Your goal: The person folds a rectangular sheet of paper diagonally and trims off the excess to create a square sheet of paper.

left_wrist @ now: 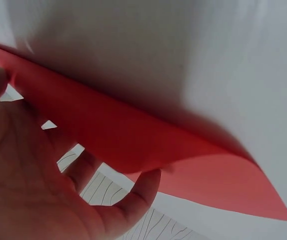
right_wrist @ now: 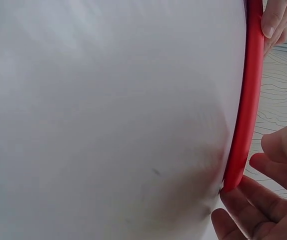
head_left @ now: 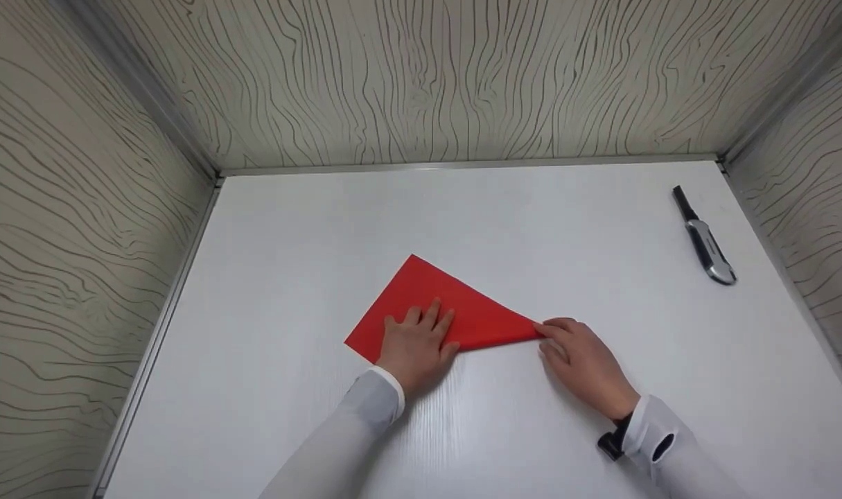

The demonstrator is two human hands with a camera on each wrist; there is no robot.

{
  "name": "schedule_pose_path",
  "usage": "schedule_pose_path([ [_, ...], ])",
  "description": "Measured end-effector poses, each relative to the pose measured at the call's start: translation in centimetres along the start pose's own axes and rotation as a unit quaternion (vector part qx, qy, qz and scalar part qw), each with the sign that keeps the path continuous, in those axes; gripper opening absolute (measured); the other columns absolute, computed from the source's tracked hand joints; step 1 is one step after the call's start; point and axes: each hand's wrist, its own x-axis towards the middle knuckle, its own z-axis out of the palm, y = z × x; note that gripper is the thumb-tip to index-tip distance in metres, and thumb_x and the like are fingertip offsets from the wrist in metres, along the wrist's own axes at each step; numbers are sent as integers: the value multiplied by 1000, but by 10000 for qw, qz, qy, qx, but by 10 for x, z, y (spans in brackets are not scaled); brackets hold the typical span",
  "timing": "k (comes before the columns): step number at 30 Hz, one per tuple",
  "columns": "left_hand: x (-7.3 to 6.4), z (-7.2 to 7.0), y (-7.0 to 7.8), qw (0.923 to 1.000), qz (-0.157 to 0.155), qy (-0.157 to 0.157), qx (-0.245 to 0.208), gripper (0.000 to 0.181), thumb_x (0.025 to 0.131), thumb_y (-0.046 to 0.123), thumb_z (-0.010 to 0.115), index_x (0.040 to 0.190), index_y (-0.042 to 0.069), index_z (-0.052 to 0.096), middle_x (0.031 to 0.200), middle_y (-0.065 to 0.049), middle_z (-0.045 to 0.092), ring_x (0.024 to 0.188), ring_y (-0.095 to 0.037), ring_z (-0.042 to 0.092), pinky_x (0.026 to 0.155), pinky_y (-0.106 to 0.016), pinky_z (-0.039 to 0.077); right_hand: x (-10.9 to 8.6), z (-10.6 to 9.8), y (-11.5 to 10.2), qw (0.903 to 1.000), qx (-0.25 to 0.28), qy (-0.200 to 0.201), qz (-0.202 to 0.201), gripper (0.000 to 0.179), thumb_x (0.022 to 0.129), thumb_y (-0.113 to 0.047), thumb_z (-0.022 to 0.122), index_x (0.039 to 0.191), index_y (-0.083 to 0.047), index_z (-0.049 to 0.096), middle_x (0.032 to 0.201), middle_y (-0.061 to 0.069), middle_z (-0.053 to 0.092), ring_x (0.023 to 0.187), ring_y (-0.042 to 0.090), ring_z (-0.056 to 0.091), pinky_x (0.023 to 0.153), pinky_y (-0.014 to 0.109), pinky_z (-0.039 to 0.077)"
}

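A red sheet of paper [head_left: 479, 312] lies folded over on the white table, its near edge rounded and its right end narrowing to a point. My left hand [head_left: 417, 350] rests on its left part with the fingers spread. In the left wrist view the folded layer [left_wrist: 118, 130] bulges up from the sheet under that hand. At the narrow right tip, the fingertips of my right hand [head_left: 587, 364] touch the paper. The right wrist view has the rolled edge [right_wrist: 251, 95] ending at those fingers, with the thumb apart from it.
To the right on the white table [head_left: 310, 229] lies a black and silver tool [head_left: 708, 249] with a slim black end. Wood-patterned panels [head_left: 421, 83] stand along the back and both sides, with grey metal rails [head_left: 147, 90] at the corners.
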Motion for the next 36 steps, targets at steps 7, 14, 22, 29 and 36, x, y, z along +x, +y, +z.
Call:
schedule_pose_path([
  [7,-3,-1,0,9999,2,-64,-119,83,100,58,69,171,35,34,178,0,36,156,-31,46,117,-62,51,-2,1,0,10000,-42,11,-41,38,104,-12,71,142,-7,72,136,15,70,125,36,66,105,57,59],
  [14,-2,3,0,10000,-9,15,-94,85,98,57,71,171,36,34,178,2,36,155,-32,46,116,-63,51,-4,1,1,9999,35,99,6,39,104,-10,70,143,-10,71,137,13,70,125,35,67,106,57,59],
  [22,-2,2,1,10000,-17,-55,-40,80,102,60,63,172,34,34,178,-1,35,153,-32,46,115,-63,51,-4,0,1,9995,235,178,69,43,106,-4,63,148,-7,66,136,14,70,126,35,67,108,56,58],
  [29,-1,0,0,9999,-20,-92,-60,80,102,59,64,172,35,33,178,-1,36,153,-32,46,112,-62,52,-2,-1,3,9981,505,116,320,51,108,-1,54,159,-3,52,138,17,69,132,38,66,114,59,53],
  [36,0,2,0,10000,26,-46,24,83,101,58,66,173,35,31,179,0,35,153,-32,47,114,-62,52,-1,-3,4,9967,654,-36,472,56,109,2,48,164,-4,45,142,20,67,136,41,63,118,61,50],
])
